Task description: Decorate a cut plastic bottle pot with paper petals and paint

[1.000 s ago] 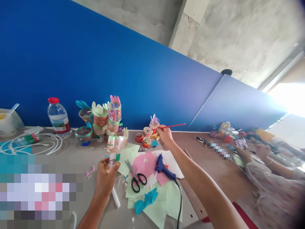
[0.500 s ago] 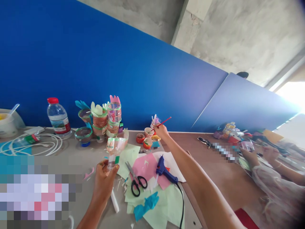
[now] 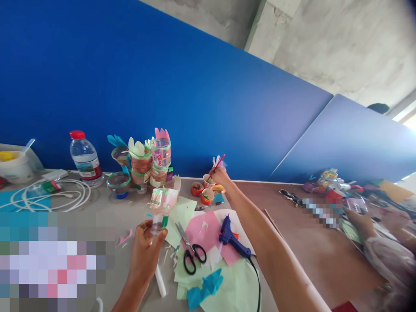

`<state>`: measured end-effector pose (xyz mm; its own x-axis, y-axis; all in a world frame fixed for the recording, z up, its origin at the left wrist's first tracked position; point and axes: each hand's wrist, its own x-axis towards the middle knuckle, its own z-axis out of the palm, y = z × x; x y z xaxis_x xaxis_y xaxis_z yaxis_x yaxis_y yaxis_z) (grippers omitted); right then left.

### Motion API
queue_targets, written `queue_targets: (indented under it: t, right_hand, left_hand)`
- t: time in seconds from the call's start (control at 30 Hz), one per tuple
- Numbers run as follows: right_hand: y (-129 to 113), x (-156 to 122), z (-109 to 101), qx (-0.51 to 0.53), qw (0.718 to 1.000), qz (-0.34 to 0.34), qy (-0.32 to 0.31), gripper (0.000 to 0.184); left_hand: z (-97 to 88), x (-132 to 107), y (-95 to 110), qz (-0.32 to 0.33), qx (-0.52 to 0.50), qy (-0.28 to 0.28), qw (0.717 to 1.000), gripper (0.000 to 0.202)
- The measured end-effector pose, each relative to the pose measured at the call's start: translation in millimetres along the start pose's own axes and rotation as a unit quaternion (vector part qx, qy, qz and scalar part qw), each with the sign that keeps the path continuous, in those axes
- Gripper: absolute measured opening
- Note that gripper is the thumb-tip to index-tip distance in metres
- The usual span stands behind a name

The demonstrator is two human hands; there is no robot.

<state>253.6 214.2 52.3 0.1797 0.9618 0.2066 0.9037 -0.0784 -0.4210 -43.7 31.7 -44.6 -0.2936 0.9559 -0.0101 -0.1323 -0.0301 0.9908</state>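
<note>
My left hand (image 3: 150, 236) is closed round the narrow part of a cut clear plastic bottle (image 3: 164, 201), its wide side up. It carries a label scrap and a green patch. Farther off, my right hand (image 3: 220, 176) grips a thin red paintbrush (image 3: 222, 161), its lower end at the mouth of a small paper cup (image 3: 208, 180). Two red-rimmed cups (image 3: 207, 196) stand close by. Scissors (image 3: 190, 251) with black handles and a blue glue gun (image 3: 232, 238) lie on pink paper (image 3: 201, 227) and pale green sheets (image 3: 234, 281) between my arms.
Decorated plastic cups (image 3: 141, 167) stand stacked against the blue partition (image 3: 195, 95). Left of them are a red-capped water bottle (image 3: 86, 158), a coiled white cable (image 3: 76, 195) and a white tub (image 3: 17, 169). A co-worker's hand (image 3: 360, 219) holds a clear container at right.
The paintbrush has swung more upright, its lower end staying at the paper cup. My left hand keeps hold of the cut bottle. The whole view has shifted slightly.
</note>
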Motion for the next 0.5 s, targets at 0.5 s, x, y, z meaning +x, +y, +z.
queue_targets:
  t: [0.5]
  right_hand:
    - [9,-19,0,0.13,0.99,0.02,0.059,0.026]
  left_hand:
    - [0.9,-7,19,-0.01,0.008,-0.02,1.0,0.054]
